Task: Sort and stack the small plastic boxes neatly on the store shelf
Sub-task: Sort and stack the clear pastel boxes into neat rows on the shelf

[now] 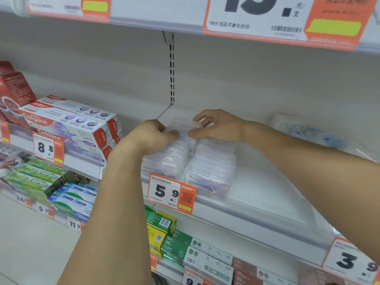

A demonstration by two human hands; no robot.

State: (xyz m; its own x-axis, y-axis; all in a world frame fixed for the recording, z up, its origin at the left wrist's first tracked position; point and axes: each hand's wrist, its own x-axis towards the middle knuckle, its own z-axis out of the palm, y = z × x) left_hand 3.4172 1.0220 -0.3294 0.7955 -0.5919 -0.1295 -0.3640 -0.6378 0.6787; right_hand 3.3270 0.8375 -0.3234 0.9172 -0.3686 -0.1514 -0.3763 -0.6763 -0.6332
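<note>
Both of our hands meet at the back of the two rows of small clear boxes [209, 171] on the white shelf [267, 188]. Our left hand [152, 136] has its fingers curled, the thumb pressing forward against the near edge of one clear box [186, 124] held above the rows. Our right hand [218, 125] pinches the same box from the other side, thumb low at the front and fingers bent over its top. We judge that the two-sided hold keeps the slippery box level and square, so it can settle flush on the boxes beneath without tilting.

Most of the boxes already stand in two tidy rows, side by side and touching, running from the shelf lip back toward the held box. An orange price tag [171, 194] marked 5.9 hangs on the lip just in front of the left row.

To the left, toothpaste cartons [72, 124] lie stacked on the neighbouring shelf, close to our left forearm, so that side leaves little room for the elbow. To the right the shelf holds only a loose clear packet [298, 128] near the back wall, well apart from the rows. Overhead, the upper shelf edge with a large price tag [257, 15] limits how high we could lift.
</note>
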